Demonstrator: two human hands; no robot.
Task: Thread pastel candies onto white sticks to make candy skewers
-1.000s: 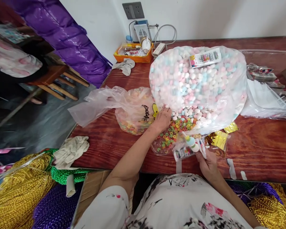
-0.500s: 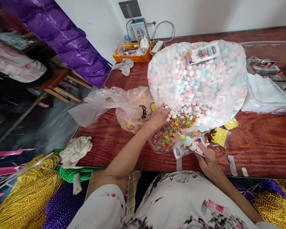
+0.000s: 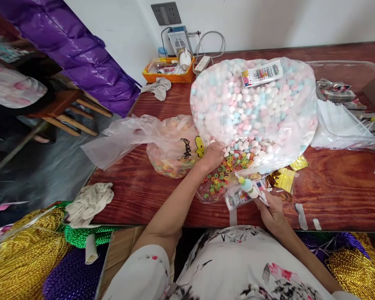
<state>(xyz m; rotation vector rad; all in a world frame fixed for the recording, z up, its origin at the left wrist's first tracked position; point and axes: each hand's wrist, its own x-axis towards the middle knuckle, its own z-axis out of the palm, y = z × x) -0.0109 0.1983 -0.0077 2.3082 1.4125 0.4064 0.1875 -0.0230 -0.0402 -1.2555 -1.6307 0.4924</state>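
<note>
My left hand (image 3: 214,155) reaches to the mouth of a big clear bag (image 3: 253,100) full of pastel marshmallows. Its fingers are curled closed among the loose marshmallows (image 3: 246,145) and colourful ring-shaped candies (image 3: 228,168); whatever they pinch is hidden. Low on the right, my right hand (image 3: 272,212) is closed on a candy skewer (image 3: 247,186), whose tip carries yellow, pale blue and white pieces. Under the skewer lies a printed packet (image 3: 236,200). A second clear bag (image 3: 171,146), holding ring candies, rests left of my left hand.
A printed packet (image 3: 261,73) lies on the marshmallow bag. Gold twist ties (image 3: 284,180) lie near my right hand. A clear tub (image 3: 346,141) with white bags stands right, an orange tray (image 3: 168,77) behind. A cloth (image 3: 90,202) hangs at the left edge; another person (image 3: 15,89) sits beyond.
The view has shifted slightly. My left hand has moved a little right among the candies, fingers still curled. My right hand keeps hold of the candy skewer in about the same place.
</note>
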